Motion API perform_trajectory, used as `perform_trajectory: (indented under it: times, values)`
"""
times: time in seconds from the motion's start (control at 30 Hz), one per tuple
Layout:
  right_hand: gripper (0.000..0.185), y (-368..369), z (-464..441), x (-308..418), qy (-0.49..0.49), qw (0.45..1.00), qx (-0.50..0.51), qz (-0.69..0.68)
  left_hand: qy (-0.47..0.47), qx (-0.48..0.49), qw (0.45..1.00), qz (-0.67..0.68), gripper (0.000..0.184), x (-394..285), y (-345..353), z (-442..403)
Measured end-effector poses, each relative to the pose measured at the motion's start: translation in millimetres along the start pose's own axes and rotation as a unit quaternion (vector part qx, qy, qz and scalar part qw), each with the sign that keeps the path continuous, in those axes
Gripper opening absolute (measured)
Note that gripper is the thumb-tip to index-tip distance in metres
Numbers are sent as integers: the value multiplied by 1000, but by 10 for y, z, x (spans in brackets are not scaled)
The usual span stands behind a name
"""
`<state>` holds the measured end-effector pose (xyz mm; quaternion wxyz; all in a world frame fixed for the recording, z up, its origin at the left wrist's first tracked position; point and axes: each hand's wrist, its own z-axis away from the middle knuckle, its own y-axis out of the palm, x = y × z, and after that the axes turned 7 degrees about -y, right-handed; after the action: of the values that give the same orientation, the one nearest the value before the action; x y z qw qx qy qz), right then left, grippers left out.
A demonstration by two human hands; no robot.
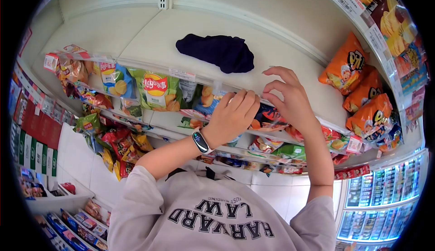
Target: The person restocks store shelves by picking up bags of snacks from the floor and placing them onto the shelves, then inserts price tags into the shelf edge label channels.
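Note:
My left hand (235,115), with a smart band (199,141) on its wrist, is at the shelf's front edge. Its fingers are together and curled, and whatever lies under them is hidden. Close beside it on the right, my right hand (287,99) has bent fingers apart from the thumb, with nothing visible between them. A crumpled dark navy cloth (215,52) lies on the white shelf (281,47), behind my hands. Just below my hands, a dark snack bag (267,117) shows in part at the shelf front.
Orange snack bags (346,65) stand at the shelf's right end. A green Lay's chip bag (156,90) and other packets line the front edge, left of my hands. Price labels (182,74) run along it. More snack bags (122,144) hang lower left; a lit drinks cooler (380,196) stands lower right.

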<state>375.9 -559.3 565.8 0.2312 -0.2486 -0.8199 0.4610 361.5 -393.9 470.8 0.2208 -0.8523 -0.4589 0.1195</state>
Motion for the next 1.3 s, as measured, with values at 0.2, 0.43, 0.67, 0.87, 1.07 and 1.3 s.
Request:
perform_trajectory:
  times: [0.2, 0.43, 0.67, 0.87, 1.07, 1.3]
  values:
    - [5, -44, -173, -11, -64, 992, 97, 40, 4, 1, 1000, 1, 30, -3, -2, -1]
    - [9, -65, -104, 163, -158, 953, 92, 241, 7, 3, 1000, 5, 30, 4, 2, 3]
    - [6, -284, 40, 62, -43, 992, -41, 111, 4, 16, 1000, 14, 29, 2, -10, -16]
    - [8, -541, 540, -292, 181, 934, -172, -256, -47, 63, 996, 40, 39, -84, -32, -90]
    - [11, -785, 1142, -591, 307, 874, -187, -327, -69, 73, 995, 16, 37, -163, -36, -108]
    - [13, -998, 1491, -818, 340, 873, -161, -309, -90, 64, 993, 50, 34, -488, -45, -293]
